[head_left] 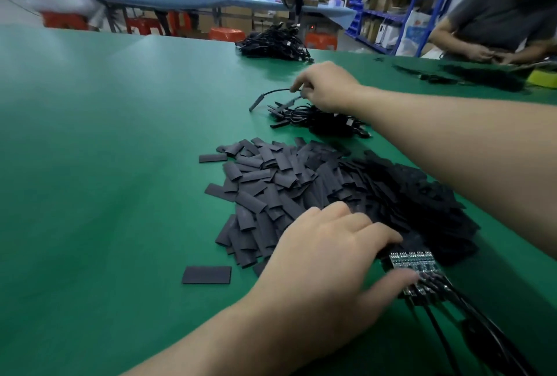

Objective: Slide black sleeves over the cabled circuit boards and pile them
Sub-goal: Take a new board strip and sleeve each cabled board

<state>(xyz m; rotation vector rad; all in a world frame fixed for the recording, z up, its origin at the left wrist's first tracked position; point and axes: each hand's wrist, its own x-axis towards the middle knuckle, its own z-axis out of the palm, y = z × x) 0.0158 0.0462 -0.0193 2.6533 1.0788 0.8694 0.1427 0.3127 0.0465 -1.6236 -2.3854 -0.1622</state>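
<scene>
Nearest the viewer, the left grip point(331, 255) is closed over a small bundle of cabled circuit boards point(411, 262): fingers curl across their near end and the thumb lies along their lower edge, apparently to keep the bundle squared and ready for sleeving. The boards' long axis runs from the fingers toward the lower right; their bare ends sit against the edge of the sleeve heap, while their cables point(452, 315) trail off toward the bottom right corner, clear of the working area

The right grip point(325, 86), reaching across on an outstretched arm, pinches the lead of one sleeved unit point(254, 104) between fingertip and thumb. The lead arcs leftward from the pinch and the sleeved end hangs tilted down-left, just above the desk point(90, 134) and beside the finished pile point(319, 122), which suggests a unit being added to that pile

Between the two hands lies the heap of black sleeves point(286, 182), flat and overlapping, within short reach of the left grip; one loose sleeve point(206, 275) lies apart, flat, long axis left to right. A far bundle point(274, 43) of black leads rests near the desk's back edge. A second person point(488, 22) works at the right corner
</scene>
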